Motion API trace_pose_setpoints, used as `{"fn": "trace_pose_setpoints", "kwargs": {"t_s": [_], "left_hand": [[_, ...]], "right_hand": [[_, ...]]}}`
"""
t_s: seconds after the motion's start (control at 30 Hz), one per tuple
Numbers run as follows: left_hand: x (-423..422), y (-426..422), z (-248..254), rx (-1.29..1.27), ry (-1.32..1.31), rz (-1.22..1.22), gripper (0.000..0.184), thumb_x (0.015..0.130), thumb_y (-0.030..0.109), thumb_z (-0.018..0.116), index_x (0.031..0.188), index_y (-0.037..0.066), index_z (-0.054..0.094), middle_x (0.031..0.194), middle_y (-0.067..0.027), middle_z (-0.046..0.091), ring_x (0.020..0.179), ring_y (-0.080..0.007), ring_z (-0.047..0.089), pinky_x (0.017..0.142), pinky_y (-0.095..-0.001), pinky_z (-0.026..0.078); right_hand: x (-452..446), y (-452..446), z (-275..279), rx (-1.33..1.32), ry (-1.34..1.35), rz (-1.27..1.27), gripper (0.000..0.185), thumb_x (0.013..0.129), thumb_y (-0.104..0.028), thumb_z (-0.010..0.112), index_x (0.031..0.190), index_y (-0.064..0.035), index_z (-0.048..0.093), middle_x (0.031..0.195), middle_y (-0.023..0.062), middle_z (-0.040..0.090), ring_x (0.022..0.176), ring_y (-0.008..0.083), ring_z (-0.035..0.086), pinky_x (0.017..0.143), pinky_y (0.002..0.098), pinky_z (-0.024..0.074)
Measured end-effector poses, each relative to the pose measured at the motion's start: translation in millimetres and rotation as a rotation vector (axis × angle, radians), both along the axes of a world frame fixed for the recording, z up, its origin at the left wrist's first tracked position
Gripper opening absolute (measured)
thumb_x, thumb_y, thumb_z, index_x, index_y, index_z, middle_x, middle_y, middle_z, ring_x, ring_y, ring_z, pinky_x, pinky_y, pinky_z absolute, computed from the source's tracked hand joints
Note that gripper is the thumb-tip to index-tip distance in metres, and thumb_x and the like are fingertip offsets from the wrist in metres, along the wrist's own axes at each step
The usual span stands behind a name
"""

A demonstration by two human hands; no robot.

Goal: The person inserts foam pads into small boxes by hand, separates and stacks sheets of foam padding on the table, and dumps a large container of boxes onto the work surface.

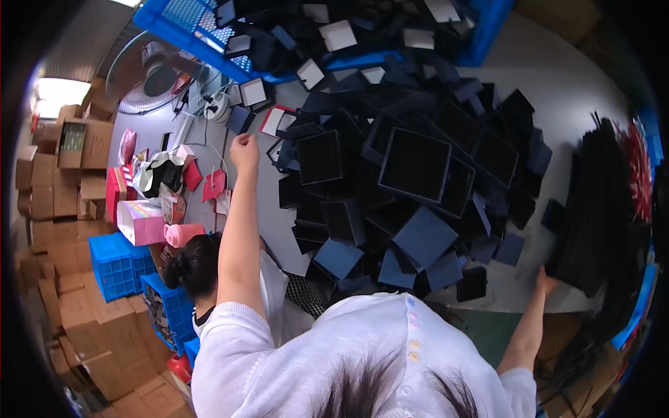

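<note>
My left hand (244, 154) is raised over the left part of the table, its fingers curled together. Whatever may be in them is too small to make out. Close by lie a dark blue box (240, 120) and a red-edged box with a white inside (277, 121). My right hand (547, 281) is low at the table's right edge, against the near end of a long black bundle (584, 209); its fingers are partly hidden. Between my hands spreads a large heap of dark blue and black open box parts (416, 164).
A blue crate (188, 43) with more box parts stands at the back. At left are a fan (159, 80), a power strip (217, 106), a pink cup (182, 234) and bags. Another person (198, 268) sits close on my left. Cardboard cartons (77, 306) are stacked beyond.
</note>
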State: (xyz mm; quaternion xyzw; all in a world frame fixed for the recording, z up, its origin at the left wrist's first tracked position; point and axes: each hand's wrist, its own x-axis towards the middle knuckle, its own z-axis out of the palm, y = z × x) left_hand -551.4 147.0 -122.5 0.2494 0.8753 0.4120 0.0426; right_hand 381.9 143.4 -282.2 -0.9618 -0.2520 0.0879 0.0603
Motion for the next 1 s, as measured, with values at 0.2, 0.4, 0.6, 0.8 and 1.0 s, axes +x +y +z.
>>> {"fn": "trace_pose_setpoints", "kwargs": {"t_s": [0.2, 0.4, 0.6, 0.8, 1.0], "left_hand": [[8.5, 47.9, -24.7, -0.349, -0.207, 0.008, 0.052, 0.072, 0.046, 0.071, 0.096, 0.0, 0.068, 0.093, -0.0166, 0.069, 0.093, -0.0303, 0.066, 0.088, -0.0363, 0.049], [-45.0, 74.9, -46.4, -0.611, -0.255, -0.295, 0.035, 0.069, 0.015, 0.056, 0.098, -0.004, 0.064, 0.088, -0.02, 0.067, 0.08, -0.0295, 0.069, 0.064, -0.0416, 0.055], [-40.4, 35.1, 28.8, 0.038, -0.787, -0.288, 0.074, 0.077, 0.001, 0.036, 0.145, 0.025, 0.027, 0.135, -0.0105, 0.044, 0.111, -0.0267, 0.052, 0.072, -0.0427, 0.047], [132.4, -5.4, 186.9, 0.395, -0.746, -0.692, 0.078, 0.069, 0.001, 0.042, 0.145, 0.015, 0.03, 0.134, -0.0151, 0.043, 0.105, -0.0312, 0.059, 0.063, -0.0346, 0.058], [270.7, -15.9, 222.2, 0.384, -0.693, -1.166, 0.061, 0.086, 0.018, 0.052, 0.142, 0.006, 0.031, 0.118, -0.0126, 0.054, 0.106, -0.0192, 0.054, 0.094, -0.03, 0.04]], "right_hand": [[-80.4, -23.5, 49.1, 0.444, 0.848, -0.387, 0.073, 0.071, -0.051, 0.075, 0.117, 0.0029, 0.058, 0.11, 0.0144, 0.062, 0.099, 0.0244, 0.06, 0.087, 0.0375, 0.0491], [-227.0, -3.4, 194.6, 0.638, 0.961, 0.445, 0.063, 0.08, -0.022, 0.069, 0.134, -0.006, 0.041, 0.116, 0.0089, 0.054, 0.108, 0.0208, 0.054, 0.09, 0.0319, 0.0452], [-317.1, 15.8, 344.6, 0.757, 0.301, 1.289, 0.082, 0.053, -0.017, 0.087, 0.124, -0.004, 0.049, 0.126, 0.0152, 0.049, 0.119, 0.0317, 0.048, 0.102, 0.039, 0.0382], [-341.1, 4.3, 400.8, 0.924, 0.231, 1.519, 0.081, 0.051, -0.022, 0.089, 0.122, -0.0075, 0.054, 0.124, 0.0135, 0.051, 0.112, 0.0311, 0.051, 0.093, 0.0399, 0.0422], [-338.4, -13.4, 407.8, 0.991, 0.259, 1.559, 0.083, 0.05, -0.028, 0.088, 0.123, -0.0084, 0.054, 0.123, 0.0131, 0.052, 0.109, 0.0316, 0.051, 0.092, 0.0423, 0.0416]]}}
